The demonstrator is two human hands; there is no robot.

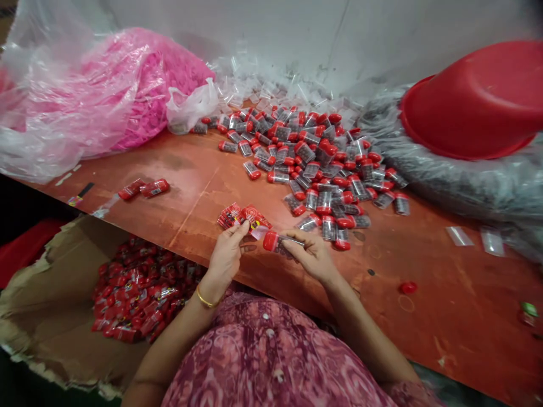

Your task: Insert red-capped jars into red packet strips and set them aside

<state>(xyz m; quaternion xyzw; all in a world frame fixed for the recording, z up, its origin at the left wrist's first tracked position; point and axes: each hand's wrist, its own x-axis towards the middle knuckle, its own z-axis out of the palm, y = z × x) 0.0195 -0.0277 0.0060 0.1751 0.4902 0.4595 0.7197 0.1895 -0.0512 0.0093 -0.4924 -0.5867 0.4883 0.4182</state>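
- In the head view, my hands are working apart, close in front of me over the counter (382, 333), with the fingertips nearly meeting.
- My right hand (313, 254) is gripping a small clear container (270, 241), tilting it sideways so its red end is pointing toward my other hand; dark contents are showing through the wall.
- My left hand (227, 249) is pinching the edge of a red printed piece (255, 221), just beside a spread stack of similar pieces (230, 216); a pale strip is showing by the thumb, but I can't tell whether it is backing.
- I judge that I am pairing one printed piece with one container, the two not yet joined.
- The next move seems to be calling for a steady container and a careful lining-up of the piece's edge.
- Beyond my hands, a heap of similar containers (305, 150) is lying loose; to the left, two red-wrapped packs (155, 187) are resting on the counter.
- Below, a carton (51, 316) is holding many red packs (131, 299).
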